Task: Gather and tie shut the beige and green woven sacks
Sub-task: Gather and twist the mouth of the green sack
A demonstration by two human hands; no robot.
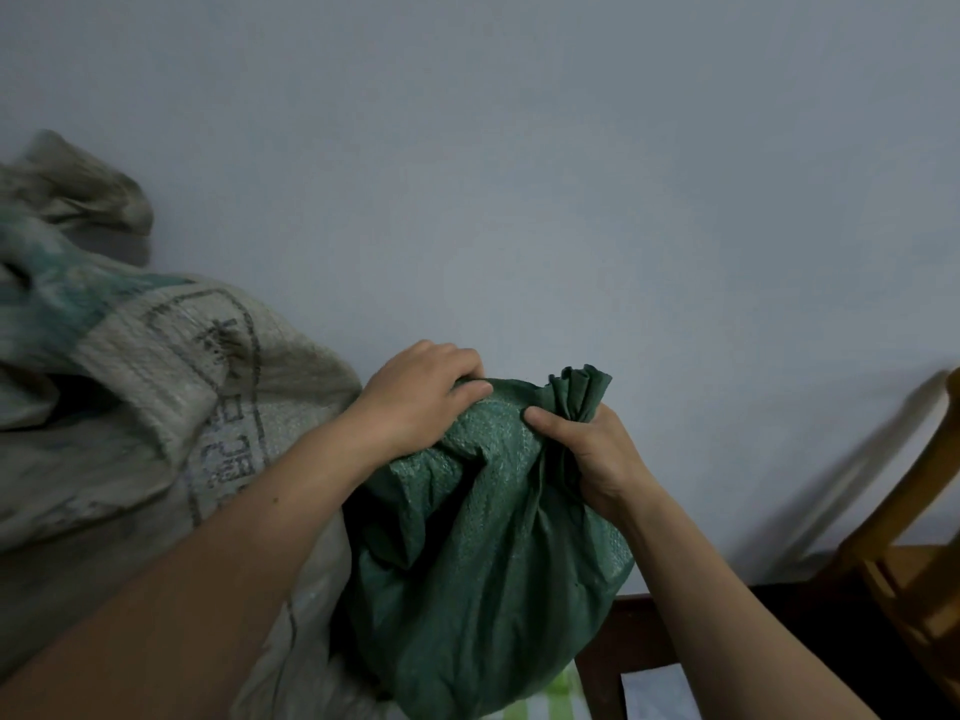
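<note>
A full green woven sack (483,563) stands in the lower middle, its mouth bunched into a twisted neck at the top right. My right hand (597,454) grips that neck just below the frilled end. My left hand (421,394) grips the sack's top fabric on the left side, fingers curled into the cloth. A large beige woven sack (156,407) with dark printed characters leans at the left, its top bunched into a loose tuft near the upper left. It touches the green sack's left side.
A plain pale wall (519,174) fills the background. A wooden chair (914,563) stands at the right edge. A dark wooden frame (618,641) and a white sheet (660,693) lie below the green sack. Green-striped cloth (550,704) shows at the bottom.
</note>
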